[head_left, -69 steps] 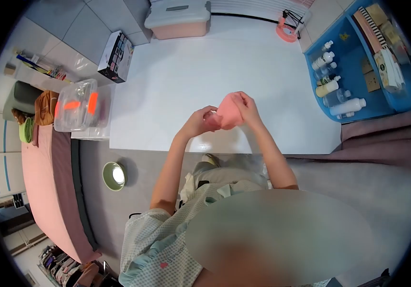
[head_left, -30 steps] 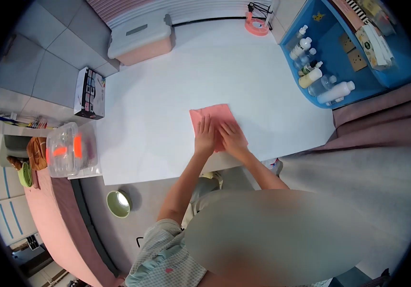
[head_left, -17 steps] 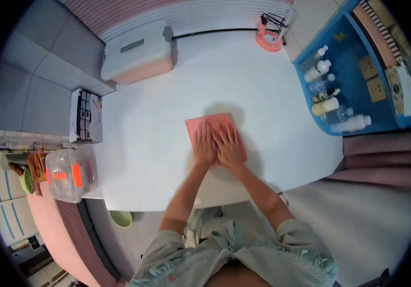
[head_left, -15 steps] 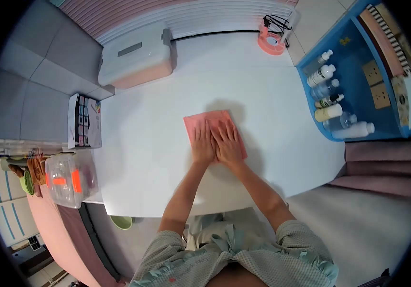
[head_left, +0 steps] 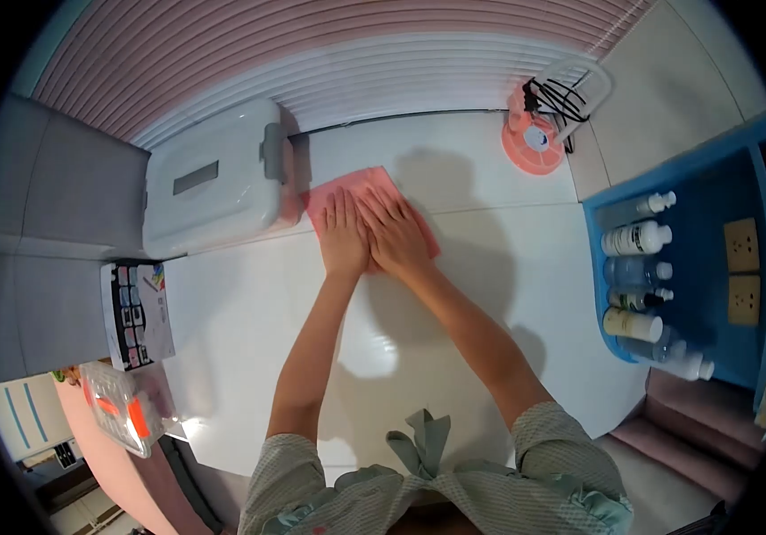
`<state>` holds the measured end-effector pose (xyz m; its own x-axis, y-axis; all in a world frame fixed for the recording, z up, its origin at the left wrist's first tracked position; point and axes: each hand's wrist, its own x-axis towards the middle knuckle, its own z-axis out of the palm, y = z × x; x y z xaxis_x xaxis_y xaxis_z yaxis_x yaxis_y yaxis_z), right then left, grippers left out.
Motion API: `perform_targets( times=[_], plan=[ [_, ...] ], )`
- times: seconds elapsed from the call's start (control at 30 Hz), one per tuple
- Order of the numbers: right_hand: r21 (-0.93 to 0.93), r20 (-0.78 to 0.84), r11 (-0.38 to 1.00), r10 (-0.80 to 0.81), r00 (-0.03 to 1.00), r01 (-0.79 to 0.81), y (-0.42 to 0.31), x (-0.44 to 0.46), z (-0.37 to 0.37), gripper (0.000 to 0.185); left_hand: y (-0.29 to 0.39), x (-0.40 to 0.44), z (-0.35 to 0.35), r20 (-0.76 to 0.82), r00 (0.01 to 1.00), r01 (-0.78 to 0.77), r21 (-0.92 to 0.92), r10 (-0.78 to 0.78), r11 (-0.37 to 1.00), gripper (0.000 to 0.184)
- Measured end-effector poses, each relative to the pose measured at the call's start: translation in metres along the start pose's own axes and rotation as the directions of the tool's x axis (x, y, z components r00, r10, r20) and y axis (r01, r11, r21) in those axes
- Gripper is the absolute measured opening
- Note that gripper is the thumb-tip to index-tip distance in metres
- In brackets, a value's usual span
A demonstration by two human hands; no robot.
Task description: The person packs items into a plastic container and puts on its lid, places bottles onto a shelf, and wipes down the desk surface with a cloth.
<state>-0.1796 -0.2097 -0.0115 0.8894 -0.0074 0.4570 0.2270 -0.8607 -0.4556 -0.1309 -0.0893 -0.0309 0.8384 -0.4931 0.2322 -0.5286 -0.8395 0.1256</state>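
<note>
A pink cloth (head_left: 380,181) lies flat on the white tabletop (head_left: 249,312), near the storage box. My left hand (head_left: 344,236) presses flat on the cloth's left part, fingers stretched out and pointing away from me. Beside it, my right hand (head_left: 394,234) also lies flat on the cloth, with its fingers a little apart. The inner edges of both hands touch or nearly touch. Neither hand grips the cloth, and its middle is hidden under them.
A storage box with a pale lid (head_left: 214,183) stands at the back left. In front of it is a small printed box (head_left: 138,312). A pink lamp base (head_left: 533,147) with black cable sits at the back right. Several bottles (head_left: 637,239) line the blue shelf (head_left: 700,192).
Both hands have slid the cloth away from me and to the left, closer to the storage box. My body leans further over the table and the view has shifted.
</note>
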Motion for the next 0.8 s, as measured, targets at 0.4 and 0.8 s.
perform_targets(
  times=[0.4, 0.8],
  plan=[
    [-0.245, -0.099, 0.968, -0.074, 0.992, 0.048, 0.112, 0.063, -0.022, 0.038, 0.054, 0.121, 0.047, -0.057, 0.995, -0.08, 0.095, 0.086, 0.992, 0.051],
    [-0.432, -0.096, 0.869, 0.22, 0.971, -0.24, 0.144, 0.026, -0.043, 0.051, 0.111, 0.138, 0.048, -0.175, 0.941, -0.318, -0.163, 0.29, 0.934, 0.046]
  ],
)
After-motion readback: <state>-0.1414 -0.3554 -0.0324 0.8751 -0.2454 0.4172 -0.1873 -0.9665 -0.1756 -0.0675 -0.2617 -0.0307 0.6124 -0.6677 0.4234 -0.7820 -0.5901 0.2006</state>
